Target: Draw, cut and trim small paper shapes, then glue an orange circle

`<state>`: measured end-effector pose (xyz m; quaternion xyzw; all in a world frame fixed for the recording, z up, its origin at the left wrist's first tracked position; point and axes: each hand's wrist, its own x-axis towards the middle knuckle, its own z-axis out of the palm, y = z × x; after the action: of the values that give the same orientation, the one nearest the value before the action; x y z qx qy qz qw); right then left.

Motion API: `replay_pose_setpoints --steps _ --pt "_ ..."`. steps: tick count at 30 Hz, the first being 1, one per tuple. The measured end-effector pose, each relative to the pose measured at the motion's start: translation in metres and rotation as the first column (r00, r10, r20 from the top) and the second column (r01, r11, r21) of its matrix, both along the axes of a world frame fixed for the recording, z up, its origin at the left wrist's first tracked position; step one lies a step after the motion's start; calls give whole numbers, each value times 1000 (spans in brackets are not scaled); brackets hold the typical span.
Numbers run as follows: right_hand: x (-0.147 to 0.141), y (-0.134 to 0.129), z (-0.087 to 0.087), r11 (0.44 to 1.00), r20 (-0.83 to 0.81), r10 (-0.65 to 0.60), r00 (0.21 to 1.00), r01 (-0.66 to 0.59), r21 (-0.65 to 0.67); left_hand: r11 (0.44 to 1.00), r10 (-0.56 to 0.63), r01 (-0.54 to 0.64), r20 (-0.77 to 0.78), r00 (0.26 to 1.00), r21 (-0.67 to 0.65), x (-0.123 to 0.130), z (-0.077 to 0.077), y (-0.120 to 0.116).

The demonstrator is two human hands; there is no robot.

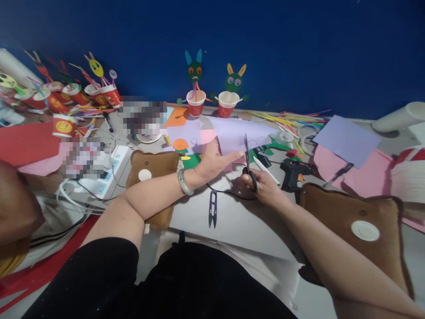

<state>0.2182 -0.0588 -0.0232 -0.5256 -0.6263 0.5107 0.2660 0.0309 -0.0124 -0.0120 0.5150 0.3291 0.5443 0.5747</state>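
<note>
My left hand [215, 161] grips the near edge of a sheet of purple paper [232, 133], thumb stretched toward the right. In my right hand [264, 186] is a pair of scissors [250, 170] with black handles, blades pointing up at the paper's edge. The fingers of that hand wrap round the handles. Below and between my hands lie purple thread snips [213, 208] on the table. Left of my left hand are green paper scraps [191, 161] and an orange paper circle [180, 144]. Just right of the scissors rests a white pen [265, 169].
Two red paper cups with green paper creatures [195, 104] stand against the blue wall. A black glue gun [292, 173] lies right of my right hand. Brown cushions [358, 221] flank the workspace. A power strip [113, 170] sits left, near another person's arm [20, 204].
</note>
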Motion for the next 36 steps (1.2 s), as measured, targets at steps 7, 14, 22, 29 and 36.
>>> replay_pose_setpoints --steps 7,14,22,29,36 --pt "1 1 0 1000 18 -6 1000 6 12 1000 -1 1 -29 1000 12 1 -3 2" --pt "0 2 1 999 19 15 1000 -16 41 999 -13 11 36 999 43 -3 -3 9" --pt "12 7 13 986 110 159 981 -153 -63 990 89 -75 116 989 -121 -12 11 29" --pt "24 9 19 961 171 264 949 -244 -130 967 202 -165 186 962 -194 -13 11 41" --pt "25 9 15 951 69 275 959 -261 -167 966 205 -163 208 957 -202 -9 7 39"
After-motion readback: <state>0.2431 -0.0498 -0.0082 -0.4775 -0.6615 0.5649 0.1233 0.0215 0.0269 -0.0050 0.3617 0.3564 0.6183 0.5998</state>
